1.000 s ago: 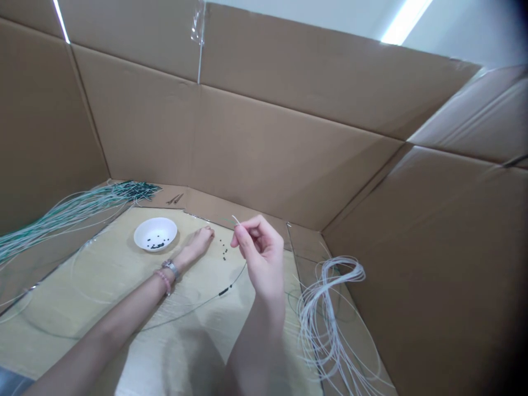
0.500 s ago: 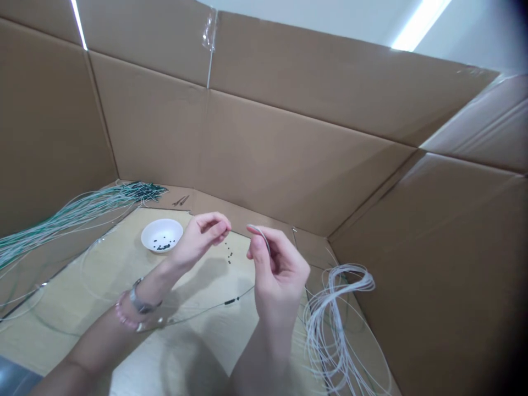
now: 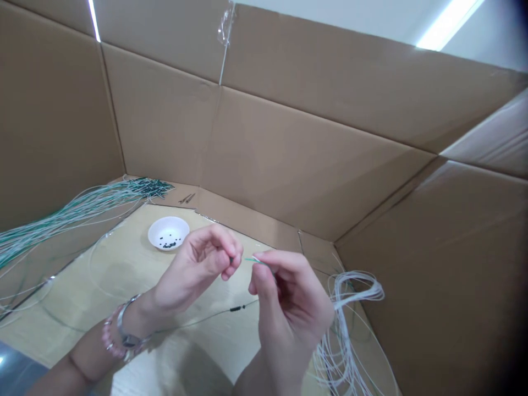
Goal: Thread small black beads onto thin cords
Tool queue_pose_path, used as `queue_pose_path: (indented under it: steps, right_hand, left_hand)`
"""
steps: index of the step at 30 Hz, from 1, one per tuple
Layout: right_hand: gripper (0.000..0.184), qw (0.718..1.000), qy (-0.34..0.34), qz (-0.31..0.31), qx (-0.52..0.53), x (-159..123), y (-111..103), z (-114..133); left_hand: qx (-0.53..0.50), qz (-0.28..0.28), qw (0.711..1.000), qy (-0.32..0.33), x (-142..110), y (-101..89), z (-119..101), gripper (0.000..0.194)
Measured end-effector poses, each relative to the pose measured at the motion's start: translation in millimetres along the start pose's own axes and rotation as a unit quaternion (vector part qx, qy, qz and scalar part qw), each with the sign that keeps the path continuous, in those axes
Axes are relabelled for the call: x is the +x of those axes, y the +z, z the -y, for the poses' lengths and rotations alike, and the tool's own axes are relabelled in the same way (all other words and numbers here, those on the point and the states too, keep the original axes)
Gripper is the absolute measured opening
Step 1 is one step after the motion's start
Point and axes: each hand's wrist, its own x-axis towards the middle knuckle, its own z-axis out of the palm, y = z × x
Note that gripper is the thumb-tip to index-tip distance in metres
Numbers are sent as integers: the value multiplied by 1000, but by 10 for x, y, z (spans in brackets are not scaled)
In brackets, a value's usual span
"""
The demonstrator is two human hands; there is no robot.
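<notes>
My left hand [image 3: 196, 267] pinches a tiny dark bead [image 3: 231, 259] between thumb and fingertips. My right hand [image 3: 289, 311] holds a thin white-and-green cord [image 3: 258, 260], with its end reaching toward that bead. The tip and bead almost meet, and the fingers partly hide them. Below my hands lies a thin dark thread [image 3: 206, 316] carrying a few black beads [image 3: 236, 308]. A white bowl [image 3: 168, 224] with black beads inside sits beyond my left hand.
A cardboard enclosure [image 3: 289, 165] surrounds a pale wooden board [image 3: 119, 275]. A bundle of beaded green-white strands [image 3: 82, 212] lies at the left, a loose coil of white cord [image 3: 350, 330] at the right, and two small brown pins [image 3: 186, 198] at the back.
My hands have come together above the board, and the cord end now meets my left fingertips. The loose beads on the board are hidden behind my hands. The view has shifted slightly.
</notes>
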Motion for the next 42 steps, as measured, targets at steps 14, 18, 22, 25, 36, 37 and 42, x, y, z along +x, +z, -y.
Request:
queue_pose_path:
  steps: [14,18,22,25,36,37,42]
  right_hand:
    - [10,993,-76,-27,-89,27,0,144]
    - [15,992,-81,-21,-91,27,-2,167]
    - [16,994,-67,-24,-87,3,7,161]
    - [15,995,-48,-28,-87,-15,23,150]
    - [15,994,-59,-15,-94,6,85,184]
    - [15,994,-61,-15,-95,5,84,182]
    - [16,993,-61,-14,-96,5,77,180]
  left_hand:
    - [23,-10,1000,14,-16,-14,-60,7]
    - [56,-19,998,31,-23,-31,-52,10]
    - [121,-56,988,78,-30,-43,-34,12]
    - [142,-67,983,92,-37,-40,-25,14]
    - [136,-50,984,104,-44,-52,-6,17]
    - [140,-53,983,105,-42,-51,-6,17]
    - [162,-69,978,107,-32,-43,-13,15]
